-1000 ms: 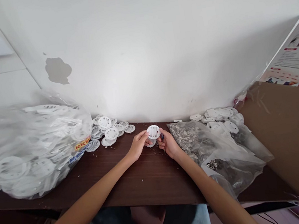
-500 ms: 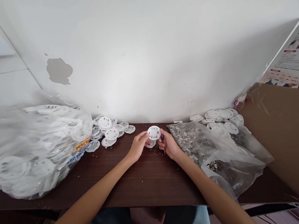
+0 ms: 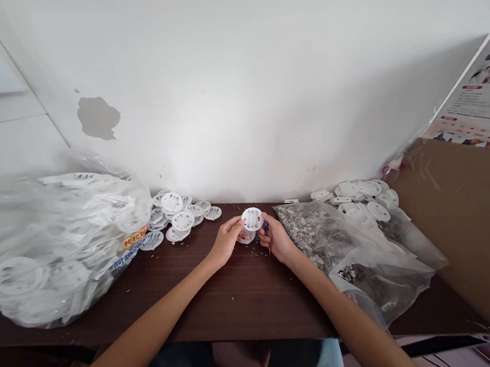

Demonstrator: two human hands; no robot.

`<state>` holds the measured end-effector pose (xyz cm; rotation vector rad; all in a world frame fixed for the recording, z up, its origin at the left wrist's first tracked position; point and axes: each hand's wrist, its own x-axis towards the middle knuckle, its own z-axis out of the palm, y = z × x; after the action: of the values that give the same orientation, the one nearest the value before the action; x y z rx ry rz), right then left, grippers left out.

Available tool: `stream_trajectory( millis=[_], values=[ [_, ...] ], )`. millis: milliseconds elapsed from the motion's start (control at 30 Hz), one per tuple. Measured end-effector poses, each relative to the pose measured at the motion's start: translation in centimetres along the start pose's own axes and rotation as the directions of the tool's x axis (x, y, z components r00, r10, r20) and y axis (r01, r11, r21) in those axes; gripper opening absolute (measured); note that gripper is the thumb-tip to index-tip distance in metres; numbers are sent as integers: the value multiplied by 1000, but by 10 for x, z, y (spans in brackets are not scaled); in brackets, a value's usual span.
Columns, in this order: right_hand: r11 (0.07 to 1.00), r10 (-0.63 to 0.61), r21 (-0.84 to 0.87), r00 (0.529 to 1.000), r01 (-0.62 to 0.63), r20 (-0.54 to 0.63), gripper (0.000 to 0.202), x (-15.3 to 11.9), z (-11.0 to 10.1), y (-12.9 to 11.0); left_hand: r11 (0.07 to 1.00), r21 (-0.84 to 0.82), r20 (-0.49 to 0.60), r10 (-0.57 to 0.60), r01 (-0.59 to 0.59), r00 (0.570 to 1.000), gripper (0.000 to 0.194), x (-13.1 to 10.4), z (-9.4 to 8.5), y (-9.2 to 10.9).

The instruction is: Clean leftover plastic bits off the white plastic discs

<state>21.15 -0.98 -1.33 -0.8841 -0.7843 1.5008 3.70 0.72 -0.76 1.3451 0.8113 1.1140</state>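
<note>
The left grip (image 3: 226, 240) pinches one slotted white disc (image 3: 253, 219); the right grip (image 3: 278, 240) pinches its edge plus one slim tool (image 3: 267, 227).

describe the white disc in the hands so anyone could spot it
Find the dark table, then its middle, between the bulging left bag and flatter right bag. There, the white slotted disc is held up between the left hand and right hand. Unlike the loose pile leftward, it's gripped, overlapping another disc below.
</note>
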Motion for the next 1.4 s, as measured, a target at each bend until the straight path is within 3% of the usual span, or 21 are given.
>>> stream_trajectory(
  millis=[567, 1033, 1400],
  values=[
    [1000, 0, 10, 1000, 0, -10, 45, 1, 0, 1, 1000, -4, -9, 0, 0, 1000, 50, 1, 1, -2],
    [994, -108, 9, 994, 108, -5, 49, -2, 1, 1, 996, 84, 62, 11, -16, 998, 53, 0, 0, -2],
    [995, -102, 0, 995, 102, 16, 51, 0, 0, 2, 995, 97, 62, 33, -39, 998, 56, 0, 0, -2]
  ],
)
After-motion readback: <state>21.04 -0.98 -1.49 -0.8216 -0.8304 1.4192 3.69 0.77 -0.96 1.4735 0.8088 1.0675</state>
